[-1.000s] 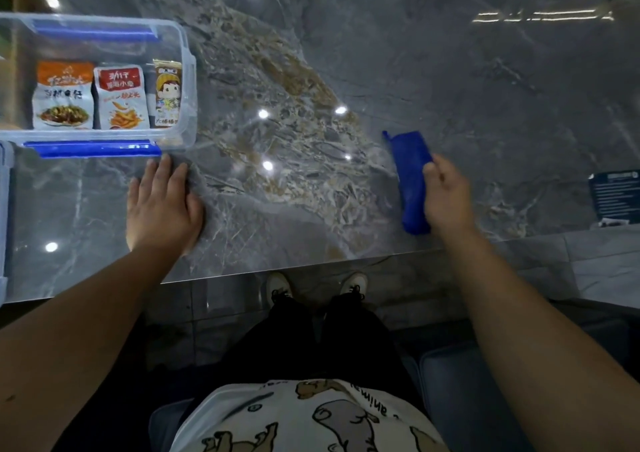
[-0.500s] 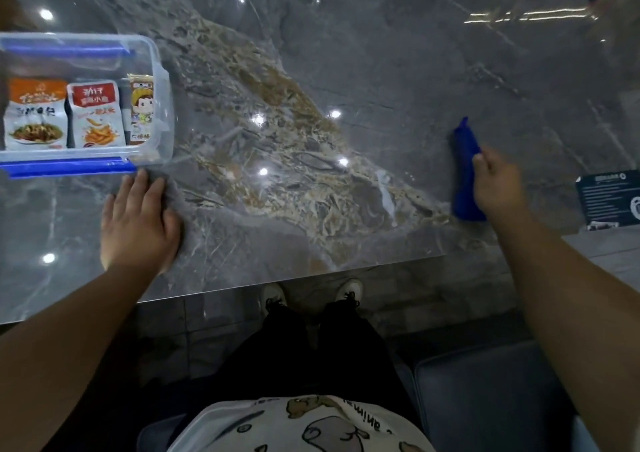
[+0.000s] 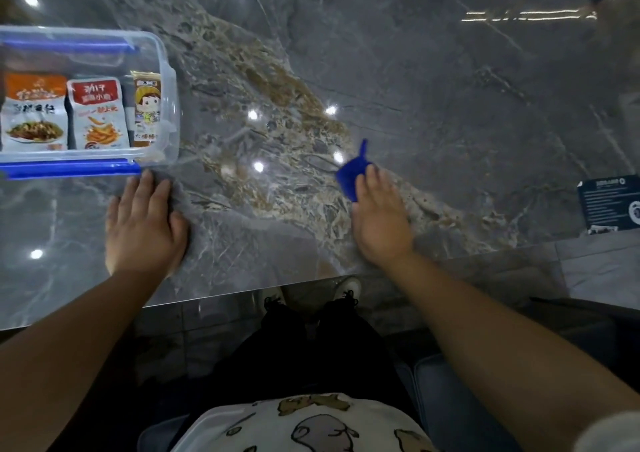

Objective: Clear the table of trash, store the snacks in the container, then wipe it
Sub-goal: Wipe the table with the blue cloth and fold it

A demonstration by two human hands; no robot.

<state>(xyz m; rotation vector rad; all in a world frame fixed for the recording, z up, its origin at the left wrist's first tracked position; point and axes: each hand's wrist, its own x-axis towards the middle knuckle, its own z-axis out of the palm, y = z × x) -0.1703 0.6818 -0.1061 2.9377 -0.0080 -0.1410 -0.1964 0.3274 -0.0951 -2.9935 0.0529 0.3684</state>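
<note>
Right hand [image 3: 379, 219]: palm down on the worktop [image 3: 433, 105], fingers laid over a blue cloth [image 3: 353, 174] and pressing it flat; it is not curled around the cloth, only a blue corner shows past the fingertips.
Left hand [image 3: 145, 226]: spread flat, empty, resting on the worktop just in front of the container [image 3: 166, 81], fingertips close to its near blue edge.
Blue cloth: near the middle of the worktop, on the brown-veined patch of the stone, well apart from the container; one pointed end sticks up away from the person.
Container: clear plastic box with blue clips on its near and far sides, at the left of the worktop, no lid on it.
Snacks: three packets lying side by side inside the container; orange packet [image 3: 33, 112] at left, red-and-white packet [image 3: 98, 114] in the middle, brown packet [image 3: 147, 108] with a cartoon figure at right, against the container wall.
Dark card [image 3: 609, 204]: at the right edge of the worktop, printed text too small to read.
Worktop surface: glossy grey marble, ceiling lights reflected in it.
Person: standing at the near edge, dark trousers and pale shoes visible below.
</note>
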